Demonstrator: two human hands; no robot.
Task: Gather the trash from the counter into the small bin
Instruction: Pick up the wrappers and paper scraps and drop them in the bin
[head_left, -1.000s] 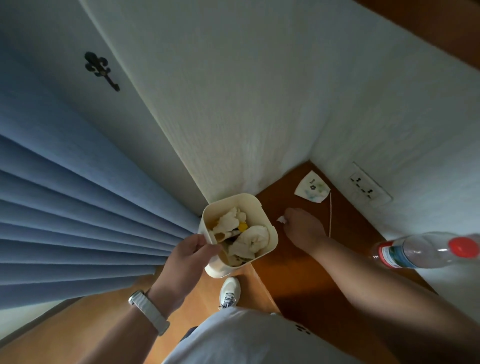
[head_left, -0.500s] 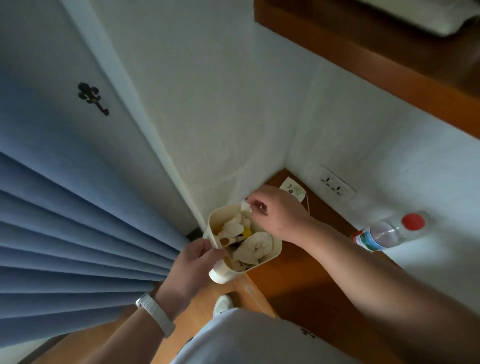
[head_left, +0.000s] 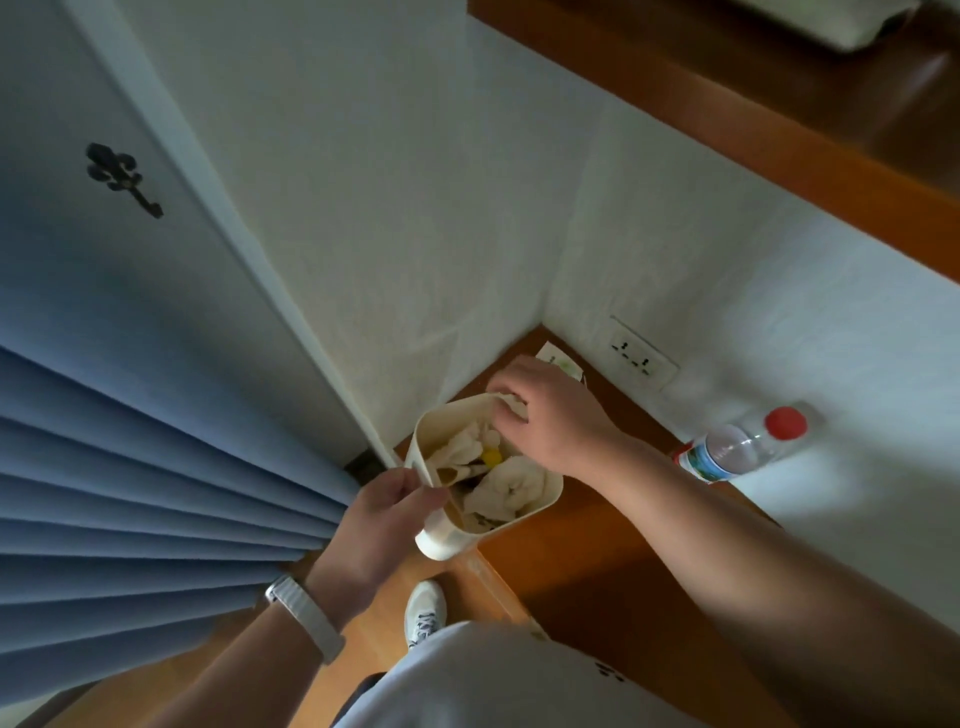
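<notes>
My left hand (head_left: 384, 512) grips the near rim of the small cream bin (head_left: 441, 543), holding it tilted at the edge of the wooden counter (head_left: 597, 551). The bin holds crumpled white tissues (head_left: 511, 488) and a yellow bit (head_left: 491, 457). Over the bin's far rim, my right hand (head_left: 550, 421) has its fingers pinched on a small white paper scrap (head_left: 514, 404). A white printed wrapper (head_left: 558, 361) lies on the counter in the corner, partly hidden behind my right hand.
A plastic water bottle (head_left: 737, 447) with a red cap lies on the counter by the right wall, under a wall socket (head_left: 641, 358). A blue curtain (head_left: 156, 467) hangs on the left. My shoe (head_left: 426, 613) shows on the floor below. A wooden shelf (head_left: 779, 130) juts out above.
My right hand lifted the small scrap off the counter and carried it left to the bin's far rim. My left hand kept hold of the bin.
</notes>
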